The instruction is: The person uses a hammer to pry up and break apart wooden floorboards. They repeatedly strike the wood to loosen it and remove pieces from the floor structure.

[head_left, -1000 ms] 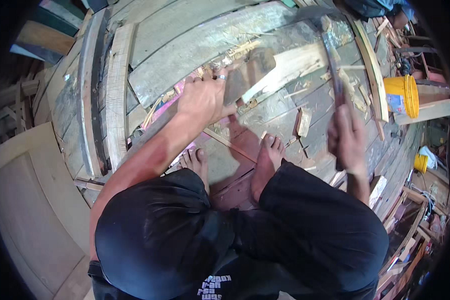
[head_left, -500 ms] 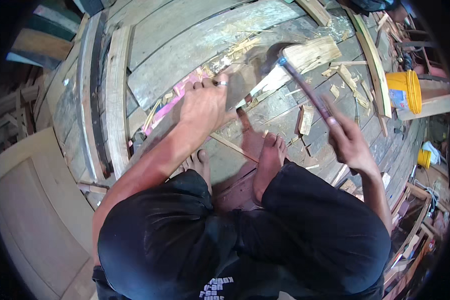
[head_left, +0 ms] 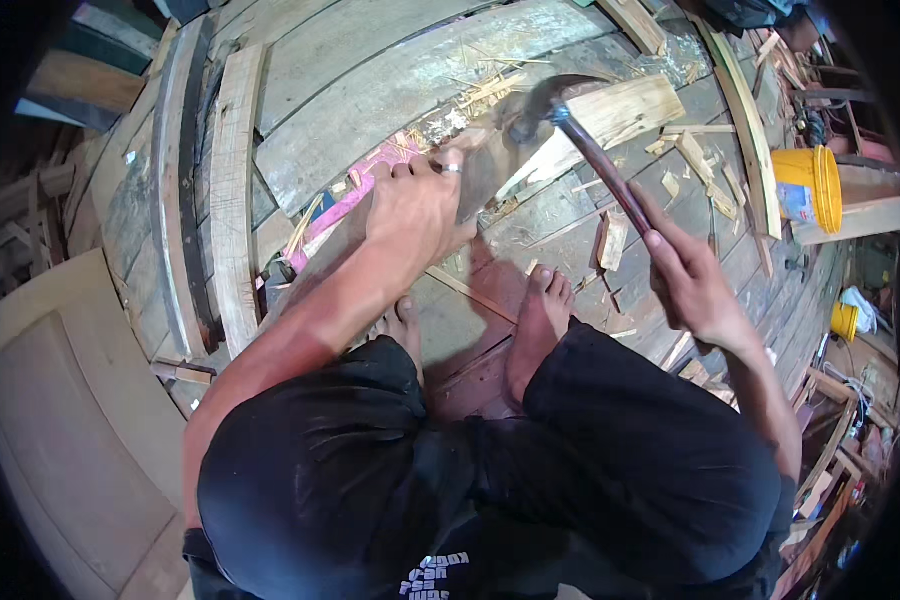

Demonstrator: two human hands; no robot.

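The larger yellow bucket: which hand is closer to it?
Right. The right hand, gripping the tool's dark handle, is below and left of the larger yellow bucket in the picture; the left hand is much farther left.

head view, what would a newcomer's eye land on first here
Probably the hammer-like tool right of upper centre, its dark handle gripped in the right hand and its head by a pale piece of wood. Next might come the left hand, wearing a ring, near the upper centre. The bright yellow bucket also stands out at the right.
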